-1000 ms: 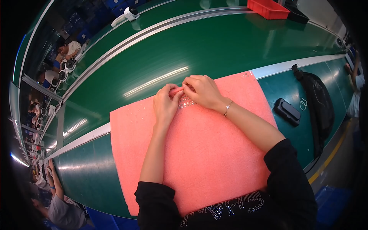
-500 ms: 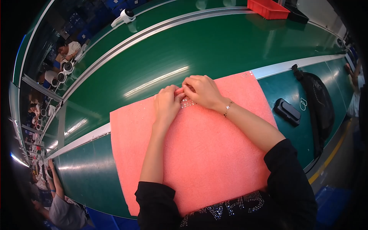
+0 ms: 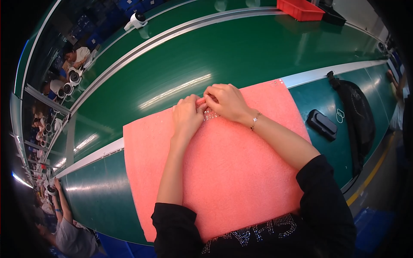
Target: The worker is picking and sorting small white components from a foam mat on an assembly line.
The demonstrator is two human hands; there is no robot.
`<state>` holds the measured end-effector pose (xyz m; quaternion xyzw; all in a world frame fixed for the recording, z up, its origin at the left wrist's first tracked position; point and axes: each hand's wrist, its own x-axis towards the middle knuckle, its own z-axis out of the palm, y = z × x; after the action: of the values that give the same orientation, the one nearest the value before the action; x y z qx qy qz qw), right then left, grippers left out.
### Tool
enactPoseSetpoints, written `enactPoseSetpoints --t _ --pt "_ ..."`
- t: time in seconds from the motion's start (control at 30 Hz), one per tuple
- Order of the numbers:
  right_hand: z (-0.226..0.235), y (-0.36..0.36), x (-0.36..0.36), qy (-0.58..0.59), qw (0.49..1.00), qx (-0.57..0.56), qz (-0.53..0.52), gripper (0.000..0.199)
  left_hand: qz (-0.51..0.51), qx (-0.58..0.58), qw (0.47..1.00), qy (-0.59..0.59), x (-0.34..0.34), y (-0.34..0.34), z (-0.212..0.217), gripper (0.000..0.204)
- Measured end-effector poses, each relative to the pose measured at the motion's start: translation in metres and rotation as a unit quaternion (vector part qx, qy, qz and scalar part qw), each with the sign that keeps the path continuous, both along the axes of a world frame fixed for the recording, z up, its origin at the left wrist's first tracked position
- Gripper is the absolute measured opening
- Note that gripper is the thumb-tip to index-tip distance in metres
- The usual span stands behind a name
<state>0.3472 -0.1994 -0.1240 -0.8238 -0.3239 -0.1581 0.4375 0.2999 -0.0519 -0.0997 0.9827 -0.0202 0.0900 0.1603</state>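
Observation:
A pink foam mat [image 3: 241, 172] lies on the green workbench in front of me. Near its far edge my left hand [image 3: 187, 115] and my right hand [image 3: 226, 101] meet, fingertips pressed together. Between them lies a small cluster of clear, shiny little parts [image 3: 210, 115], partly hidden by the fingers. Both hands pinch at these parts; exactly what each finger holds is hidden. A thin bracelet sits on my right wrist.
A green conveyor belt [image 3: 223, 51] runs behind the mat. A black flat case [image 3: 322, 124] and a black bag [image 3: 357, 112] lie to the right. A red bin [image 3: 300, 8] stands far back. Other people sit at the line on the left.

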Motion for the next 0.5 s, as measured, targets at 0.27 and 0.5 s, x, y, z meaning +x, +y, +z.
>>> enactPoseSetpoints --t 0.27,0.5 --pt "0.0016 0.0019 -0.0013 -0.001 1.0 0.0 0.004 0.014 0.01 0.016 1.0 -0.005 -0.0008 0.001 -0.0014 0.019" --pt "0.0021 0.0002 -0.002 -0.004 1.0 -0.005 0.003 0.013 0.002 0.02 0.999 -0.029 -0.0022 -0.0009 -0.0045 0.019"
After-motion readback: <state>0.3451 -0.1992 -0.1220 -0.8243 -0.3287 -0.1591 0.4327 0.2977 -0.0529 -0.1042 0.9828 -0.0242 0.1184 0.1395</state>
